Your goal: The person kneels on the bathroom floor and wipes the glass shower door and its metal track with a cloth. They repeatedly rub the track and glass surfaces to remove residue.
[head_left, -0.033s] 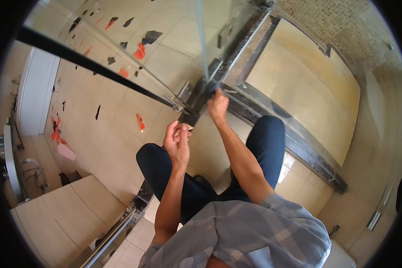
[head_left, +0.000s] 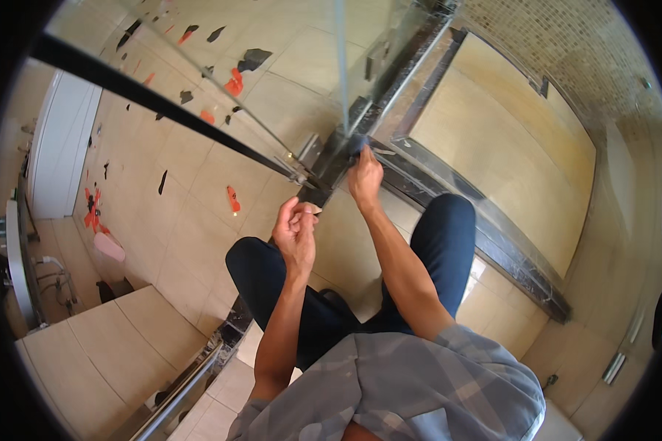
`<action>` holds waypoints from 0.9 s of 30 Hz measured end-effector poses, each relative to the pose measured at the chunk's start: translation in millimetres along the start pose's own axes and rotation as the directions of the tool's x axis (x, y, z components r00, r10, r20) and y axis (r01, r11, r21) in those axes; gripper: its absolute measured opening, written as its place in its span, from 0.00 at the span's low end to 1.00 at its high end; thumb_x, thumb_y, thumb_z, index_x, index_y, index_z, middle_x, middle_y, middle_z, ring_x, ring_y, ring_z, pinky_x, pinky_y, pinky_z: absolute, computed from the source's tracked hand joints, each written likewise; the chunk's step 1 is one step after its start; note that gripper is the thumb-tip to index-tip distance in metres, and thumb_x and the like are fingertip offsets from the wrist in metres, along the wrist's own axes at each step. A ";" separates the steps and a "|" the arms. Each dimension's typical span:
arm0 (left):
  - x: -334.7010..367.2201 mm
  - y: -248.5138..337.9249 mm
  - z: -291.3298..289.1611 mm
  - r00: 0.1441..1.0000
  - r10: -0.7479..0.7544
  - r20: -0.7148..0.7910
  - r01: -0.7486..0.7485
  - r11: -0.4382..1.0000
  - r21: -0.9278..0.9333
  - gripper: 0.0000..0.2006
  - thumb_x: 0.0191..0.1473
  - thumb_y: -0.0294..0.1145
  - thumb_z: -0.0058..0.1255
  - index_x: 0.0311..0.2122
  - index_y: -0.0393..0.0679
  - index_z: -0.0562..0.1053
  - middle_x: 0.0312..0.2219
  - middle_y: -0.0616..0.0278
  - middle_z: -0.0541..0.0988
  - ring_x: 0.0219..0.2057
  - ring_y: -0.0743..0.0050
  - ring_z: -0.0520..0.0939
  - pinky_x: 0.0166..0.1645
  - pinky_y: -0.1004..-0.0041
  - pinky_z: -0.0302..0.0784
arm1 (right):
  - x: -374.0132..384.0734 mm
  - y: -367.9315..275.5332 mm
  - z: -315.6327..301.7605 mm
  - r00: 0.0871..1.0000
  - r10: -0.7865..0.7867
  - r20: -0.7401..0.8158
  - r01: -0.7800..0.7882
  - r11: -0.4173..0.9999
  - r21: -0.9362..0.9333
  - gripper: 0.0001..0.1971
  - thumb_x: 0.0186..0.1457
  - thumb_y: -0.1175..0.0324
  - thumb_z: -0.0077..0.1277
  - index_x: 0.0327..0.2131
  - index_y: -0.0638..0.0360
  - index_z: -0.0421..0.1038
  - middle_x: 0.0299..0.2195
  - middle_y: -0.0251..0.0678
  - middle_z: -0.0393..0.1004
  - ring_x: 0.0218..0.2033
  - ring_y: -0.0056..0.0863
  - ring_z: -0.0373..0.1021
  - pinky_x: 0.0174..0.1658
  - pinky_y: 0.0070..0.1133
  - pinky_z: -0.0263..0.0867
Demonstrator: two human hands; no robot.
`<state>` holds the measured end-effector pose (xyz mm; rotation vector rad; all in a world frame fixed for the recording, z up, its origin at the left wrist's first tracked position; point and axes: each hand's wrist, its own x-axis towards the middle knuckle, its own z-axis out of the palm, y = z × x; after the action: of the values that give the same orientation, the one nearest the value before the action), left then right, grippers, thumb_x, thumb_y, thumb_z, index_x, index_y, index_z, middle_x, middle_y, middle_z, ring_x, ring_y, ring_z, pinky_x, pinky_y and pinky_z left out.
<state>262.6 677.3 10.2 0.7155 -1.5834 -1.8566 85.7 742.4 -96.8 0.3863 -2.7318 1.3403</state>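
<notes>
My right hand (head_left: 365,176) is closed on a small dark blue thing (head_left: 358,144), too blurred to name, against the black stone curb (head_left: 336,163) at the foot of the glass panels. To its left, my left hand (head_left: 296,231) is half curled, thumb and fingertips brought together beside the curb's near end. A small pale bit shows at those fingertips; whether it is a held piece is unclear. Close to both hands, a metal bracket (head_left: 299,176) sits at the bottom corner of the glass door with a black edge strip (head_left: 162,106).
Red and black scraps (head_left: 234,82) litter the tiled floor at the far left, and a red piece (head_left: 232,199) lies nearer. A dark-edged beige slab (head_left: 504,147) stands at right. Lower left are a tiled ledge (head_left: 118,345) and metal rail (head_left: 176,397).
The view has shifted very slightly. Both hands keep the same pose and place.
</notes>
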 end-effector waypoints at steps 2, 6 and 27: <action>12.5 -9.5 3.2 0.995 -0.090 0.044 0.087 0.994 0.069 0.17 0.61 0.22 0.51 0.54 0.32 0.68 0.35 0.60 0.79 0.34 0.77 0.80 0.39 0.77 0.77 | -8.0 30.3 17.3 0.956 -0.281 -0.085 0.265 0.950 -0.163 0.20 0.48 0.81 0.45 0.48 0.70 0.71 0.53 0.56 0.72 0.56 0.52 0.68 0.55 0.42 0.66; 35.6 -36.7 11.9 0.928 -0.215 0.305 0.070 0.903 0.425 0.16 0.59 0.24 0.53 0.51 0.31 0.70 0.35 0.60 0.81 0.32 0.80 0.80 0.35 0.79 0.76 | -15.6 58.8 55.9 0.931 -0.342 0.124 0.364 0.861 -0.356 0.24 0.52 0.76 0.44 0.55 0.71 0.67 0.58 0.53 0.67 0.65 0.52 0.57 0.65 0.45 0.52; 22.3 -45.7 28.4 0.616 -0.158 0.771 -0.619 0.508 0.599 0.12 0.53 0.31 0.56 0.41 0.37 0.76 0.31 0.49 0.80 0.32 0.48 0.83 0.38 0.59 0.80 | -66.6 66.2 64.5 0.849 -0.424 0.314 0.525 0.741 -0.419 0.23 0.61 0.69 0.42 0.58 0.65 0.64 0.64 0.43 0.60 0.68 0.45 0.51 0.67 0.48 0.45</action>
<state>222.6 685.5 -31.4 -0.1014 -3.0538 -1.0285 135.9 743.3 -199.1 1.1260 -2.6997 0.4691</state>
